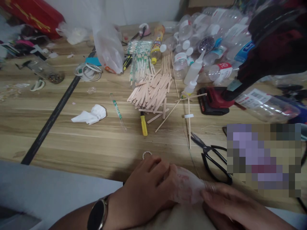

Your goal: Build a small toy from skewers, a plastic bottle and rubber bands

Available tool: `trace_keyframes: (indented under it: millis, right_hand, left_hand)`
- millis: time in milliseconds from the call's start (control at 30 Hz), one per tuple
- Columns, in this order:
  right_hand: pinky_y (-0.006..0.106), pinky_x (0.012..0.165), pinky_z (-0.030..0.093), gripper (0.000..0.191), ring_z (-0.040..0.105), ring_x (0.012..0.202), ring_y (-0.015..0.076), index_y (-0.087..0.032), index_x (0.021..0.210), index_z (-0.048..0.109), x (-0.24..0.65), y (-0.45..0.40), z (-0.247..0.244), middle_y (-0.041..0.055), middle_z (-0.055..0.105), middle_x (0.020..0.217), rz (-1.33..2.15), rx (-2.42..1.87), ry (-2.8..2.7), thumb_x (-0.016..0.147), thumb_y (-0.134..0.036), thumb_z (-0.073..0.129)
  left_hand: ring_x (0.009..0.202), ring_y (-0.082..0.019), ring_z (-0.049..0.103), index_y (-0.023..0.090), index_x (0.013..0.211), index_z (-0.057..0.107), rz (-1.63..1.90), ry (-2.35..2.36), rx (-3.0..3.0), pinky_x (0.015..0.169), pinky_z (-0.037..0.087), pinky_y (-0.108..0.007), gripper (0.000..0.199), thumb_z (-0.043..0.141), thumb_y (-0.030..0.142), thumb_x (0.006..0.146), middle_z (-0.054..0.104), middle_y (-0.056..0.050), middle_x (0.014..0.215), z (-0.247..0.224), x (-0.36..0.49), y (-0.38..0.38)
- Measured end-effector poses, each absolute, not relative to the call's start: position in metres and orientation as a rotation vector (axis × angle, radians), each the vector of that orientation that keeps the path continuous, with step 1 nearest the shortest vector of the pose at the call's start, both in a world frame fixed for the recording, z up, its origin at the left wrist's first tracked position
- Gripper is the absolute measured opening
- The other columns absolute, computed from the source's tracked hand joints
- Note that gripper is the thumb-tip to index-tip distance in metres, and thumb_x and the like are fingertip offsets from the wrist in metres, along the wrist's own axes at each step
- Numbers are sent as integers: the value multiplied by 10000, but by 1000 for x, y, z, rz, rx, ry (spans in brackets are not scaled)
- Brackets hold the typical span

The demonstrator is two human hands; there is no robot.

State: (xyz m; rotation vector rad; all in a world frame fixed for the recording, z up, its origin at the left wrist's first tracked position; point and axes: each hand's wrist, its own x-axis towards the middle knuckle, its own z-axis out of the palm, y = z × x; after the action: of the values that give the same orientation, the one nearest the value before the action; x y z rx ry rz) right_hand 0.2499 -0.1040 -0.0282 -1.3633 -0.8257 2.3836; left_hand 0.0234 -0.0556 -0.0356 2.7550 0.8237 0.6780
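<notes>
At the table's near edge, my left hand (150, 185) has its fingers wrapped round one end of a translucent plastic piece (188, 185) with faint red print. My right hand (227, 199) pinches the other end, thumb against its side. What the piece is, I cannot tell for sure; it resembles part of a bottle or bag. A small white ring (147, 154) lies just beyond my left fingers. Black-handled scissors (206, 149) lie beyond my right hand, their blades beside a stick (189, 127) that passes through a white cap (189, 116).
Wooden sticks (153, 91) are heaped mid-table, with a yellow-handled screwdriver (143, 125) in front. Clear bottles (185, 30) crowd the back right near a red and black power tool (213, 100). White tissue (92, 115) and a glue bottle (193, 70) also lie on the table (96, 143).
</notes>
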Motion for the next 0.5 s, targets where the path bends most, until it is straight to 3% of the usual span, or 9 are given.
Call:
trace_keyframes:
  millis: [100,267,500]
  right_hand:
    - [239,368,112,533,192,319,45,-169,671,572,251,-104,-32,-103,316,346,2341,-1330,-877,897,-647,503]
    - [236,426,261,687,301,390,73,-213,436,382,251,-104,-32,-61,295,346,2221,-1331,-1024,891,-726,425]
    - [247,337,108,713,184,292,38,-200,390,397,248,-99,-25,-87,232,278,2299,-1292,-873,848,-734,515]
  left_hand:
    - [922,-238,639,96,1115,609,670,848,2795,879,548,-397,268,500,290,966,704,-90,973,-35,24,-57]
    - [897,-255,669,103,1083,610,692,873,2855,828,571,-391,214,457,174,953,715,-89,967,-30,25,-58]
    - [859,-258,667,96,1086,591,696,835,2878,753,604,-406,219,427,172,963,725,-101,949,-27,25,-56]
